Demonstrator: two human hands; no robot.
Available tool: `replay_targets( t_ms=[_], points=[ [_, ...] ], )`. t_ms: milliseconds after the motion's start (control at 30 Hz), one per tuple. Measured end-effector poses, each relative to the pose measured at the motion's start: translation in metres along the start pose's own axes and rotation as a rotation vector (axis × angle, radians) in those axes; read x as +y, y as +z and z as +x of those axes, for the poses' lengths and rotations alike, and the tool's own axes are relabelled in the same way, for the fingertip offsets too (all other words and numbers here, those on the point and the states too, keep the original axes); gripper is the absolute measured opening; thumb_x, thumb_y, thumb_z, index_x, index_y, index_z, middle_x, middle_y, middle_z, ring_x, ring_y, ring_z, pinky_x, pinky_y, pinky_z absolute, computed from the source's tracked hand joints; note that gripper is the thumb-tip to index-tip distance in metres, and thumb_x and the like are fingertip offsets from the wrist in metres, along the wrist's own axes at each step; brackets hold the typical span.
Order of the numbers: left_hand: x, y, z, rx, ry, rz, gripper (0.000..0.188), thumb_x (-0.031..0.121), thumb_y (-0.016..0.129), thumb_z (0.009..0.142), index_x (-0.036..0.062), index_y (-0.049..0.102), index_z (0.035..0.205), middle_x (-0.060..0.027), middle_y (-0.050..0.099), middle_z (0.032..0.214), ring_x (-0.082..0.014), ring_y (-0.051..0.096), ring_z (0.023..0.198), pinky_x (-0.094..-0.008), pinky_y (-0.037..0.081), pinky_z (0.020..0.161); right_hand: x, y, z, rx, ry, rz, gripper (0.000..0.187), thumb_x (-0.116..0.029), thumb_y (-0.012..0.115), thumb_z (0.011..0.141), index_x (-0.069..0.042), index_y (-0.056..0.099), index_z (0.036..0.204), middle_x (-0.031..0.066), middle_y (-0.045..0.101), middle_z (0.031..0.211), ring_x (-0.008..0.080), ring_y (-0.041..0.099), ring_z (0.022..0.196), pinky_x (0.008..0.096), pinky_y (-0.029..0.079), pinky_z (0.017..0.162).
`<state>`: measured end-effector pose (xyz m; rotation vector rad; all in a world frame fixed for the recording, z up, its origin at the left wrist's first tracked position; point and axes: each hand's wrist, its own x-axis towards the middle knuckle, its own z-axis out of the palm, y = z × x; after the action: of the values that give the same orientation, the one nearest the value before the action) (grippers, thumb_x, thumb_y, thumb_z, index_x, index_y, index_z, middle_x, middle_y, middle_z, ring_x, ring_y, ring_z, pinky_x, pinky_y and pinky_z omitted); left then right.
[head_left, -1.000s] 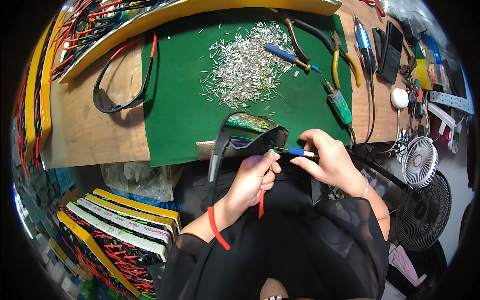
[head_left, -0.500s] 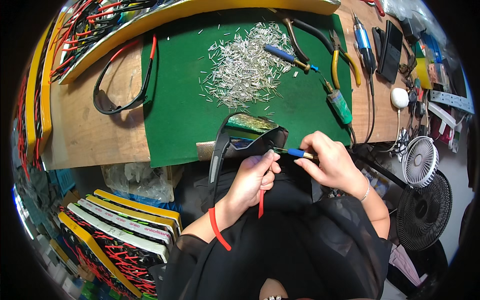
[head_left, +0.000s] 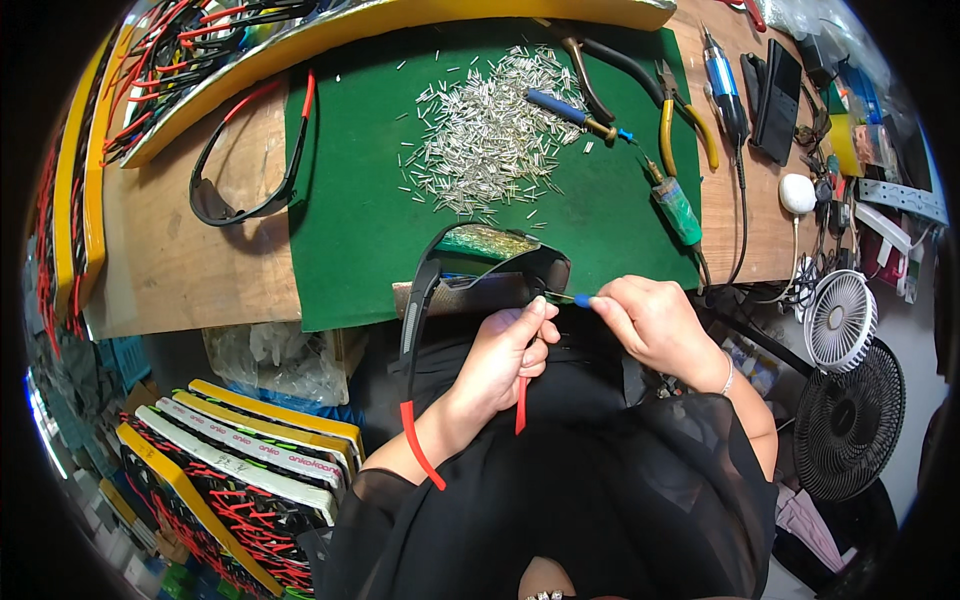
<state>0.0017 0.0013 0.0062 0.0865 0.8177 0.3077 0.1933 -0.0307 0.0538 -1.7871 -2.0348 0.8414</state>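
Note:
My left hand (head_left: 505, 360) is closed on a pair of black wraparound glasses (head_left: 408, 330) with shiny lenses and red temple tips, held above my lap at the table's near edge. One temple runs down along my left forearm. In my closed right hand (head_left: 655, 322) is a small blue-handled screwdriver (head_left: 583, 300). Its thin shaft points left and meets the frame near the lens corner, beside my left fingertips. The exact spot where its tip sits is too small to make out. Beyond the glasses, a pile of small silver metal pins (head_left: 480, 150) lies on a green mat (head_left: 350, 200).
Another pair of glasses (head_left: 240, 217) rests at left. A blue tool (head_left: 557, 106) lies on the pins; yellow-handled cutters (head_left: 668, 130), a green-handled tool (head_left: 680, 212) and a corded blue tool (head_left: 722, 85) lie right. A white fan (head_left: 840, 318) stands far right; trays of glasses (head_left: 240, 470) lower left.
The glasses have tilted, and their long temple has swung a little left. My right hand has shifted slightly left and turned, covering more of the screwdriver's handle.

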Motion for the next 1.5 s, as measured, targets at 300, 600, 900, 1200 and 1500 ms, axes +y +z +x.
replay_targets(
  t_ms=[300, 600, 900, 1200, 1500],
  points=[
    [-0.001, -0.001, 0.001, 0.005, 0.012, 0.002, 0.027, 0.028, 0.046, 0.093, 0.0009, 0.051, 0.095, -0.0009, 0.050, 0.071, -0.0016, 0.031, 0.044, -0.0164, 0.024, 0.039, -0.001, 0.000, 0.001, -0.047, -0.014, -0.022, 0.023, -0.019, 0.065, 0.076, -0.003, 0.050, 0.086, 0.0094, 0.053, 0.075, 0.0248, 0.057, 0.062, 0.0331, 0.045, 0.052],
    [-0.003, -0.003, 0.002, -0.003, 0.016, 0.003, 0.027, 0.027, 0.046, 0.093, 0.0009, 0.050, 0.095, -0.0011, 0.050, 0.071, -0.0018, 0.031, 0.044, -0.0167, 0.024, 0.039, -0.007, -0.003, 0.002, 0.007, 0.021, 0.030, 0.027, -0.017, 0.066, 0.074, -0.004, 0.048, 0.089, 0.0082, 0.052, 0.074, 0.0234, 0.056, 0.061, 0.0327, 0.045, 0.051],
    [-0.001, 0.000, 0.000, 0.014, 0.017, -0.007, 0.027, 0.027, 0.046, 0.093, 0.0009, 0.050, 0.095, -0.0009, 0.050, 0.071, -0.0020, 0.031, 0.043, -0.0168, 0.024, 0.039, -0.011, -0.003, 0.006, 0.064, 0.030, 0.054, 0.019, -0.017, 0.063, 0.077, -0.004, 0.052, 0.081, 0.0097, 0.053, 0.067, 0.0254, 0.056, 0.057, 0.0334, 0.045, 0.049],
    [-0.002, 0.000, 0.000, 0.018, 0.028, 0.005, 0.026, 0.026, 0.046, 0.093, 0.0008, 0.050, 0.094, -0.0010, 0.050, 0.070, -0.0020, 0.031, 0.043, -0.0168, 0.024, 0.039, -0.013, -0.006, 0.005, 0.051, 0.033, 0.071, 0.022, -0.020, 0.064, 0.077, -0.004, 0.051, 0.084, 0.0100, 0.055, 0.068, 0.0263, 0.057, 0.058, 0.0332, 0.045, 0.050],
    [-0.003, 0.000, -0.007, 0.039, 0.023, 0.018, 0.022, 0.023, 0.045, 0.093, 0.0029, 0.051, 0.097, -0.0012, 0.052, 0.071, -0.0023, 0.032, 0.044, -0.0158, 0.025, 0.039, -0.007, -0.017, -0.003, -0.064, 0.161, 0.217, 0.025, -0.013, 0.065, 0.074, -0.003, 0.048, 0.089, 0.0078, 0.054, 0.066, 0.0237, 0.056, 0.058, 0.0315, 0.045, 0.052]
  ],
)
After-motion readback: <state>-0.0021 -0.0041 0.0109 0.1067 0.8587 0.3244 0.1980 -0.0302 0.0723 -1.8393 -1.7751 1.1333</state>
